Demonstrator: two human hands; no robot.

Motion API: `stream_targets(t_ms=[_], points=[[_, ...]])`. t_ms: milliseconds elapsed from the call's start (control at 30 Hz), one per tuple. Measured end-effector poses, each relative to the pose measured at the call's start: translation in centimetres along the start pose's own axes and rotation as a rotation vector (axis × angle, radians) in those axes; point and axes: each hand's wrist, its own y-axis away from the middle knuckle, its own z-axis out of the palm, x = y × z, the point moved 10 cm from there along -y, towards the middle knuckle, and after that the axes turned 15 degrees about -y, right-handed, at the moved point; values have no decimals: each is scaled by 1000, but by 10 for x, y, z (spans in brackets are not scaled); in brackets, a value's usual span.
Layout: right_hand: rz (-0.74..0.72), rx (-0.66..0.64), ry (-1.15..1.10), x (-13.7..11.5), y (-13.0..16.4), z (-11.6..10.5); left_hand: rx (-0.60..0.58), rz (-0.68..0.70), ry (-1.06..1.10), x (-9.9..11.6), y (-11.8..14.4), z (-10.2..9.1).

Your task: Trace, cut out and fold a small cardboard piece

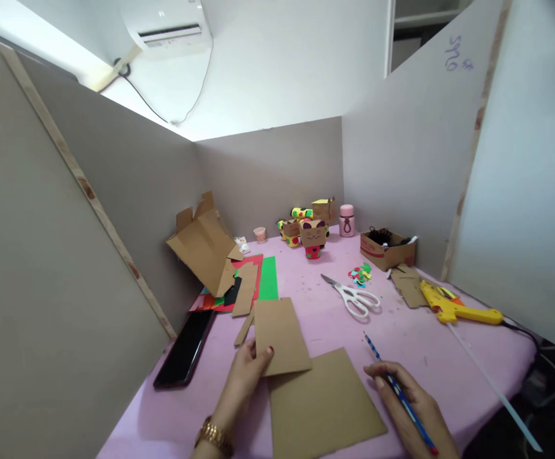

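Pink table cover (401,338). 2 plain brown cardboard sheets: smaller (280,335), larger (322,401). Pencil (396,389) blue-and-white striped, red tip. Scissors (356,296) white-handled. Glue gun (449,306) yellow with orange. Paper stack (258,284): red, green, black. Phone (184,350) black. Paper scraps (360,274) green, red, blue. Small bottle (346,221) pink. Watch (213,437) gold. Left hand (248,370): red nail polish.

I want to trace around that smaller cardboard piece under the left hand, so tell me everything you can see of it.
The smaller cardboard piece is a plain brown, flat, roughly rectangular sheet with straight cut edges and no visible marks. It lies on the pink table, turned slightly off square. Its near edge overlaps the larger cardboard sheet. The left hand grips its near left corner, thumb on top. A narrow cardboard strip lies by its left edge.
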Motion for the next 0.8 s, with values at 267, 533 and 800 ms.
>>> stream_targets(t_ms=[267,533,800], points=[[-6,-8,32,8,-1,-1,143,-5,-225,43,-37,-32],[-32,33,28,5,5,-2,-58,224,-611,46,31,35],[18,-51,-47,4,-1,2,-159,166,-580,34,38,46]])
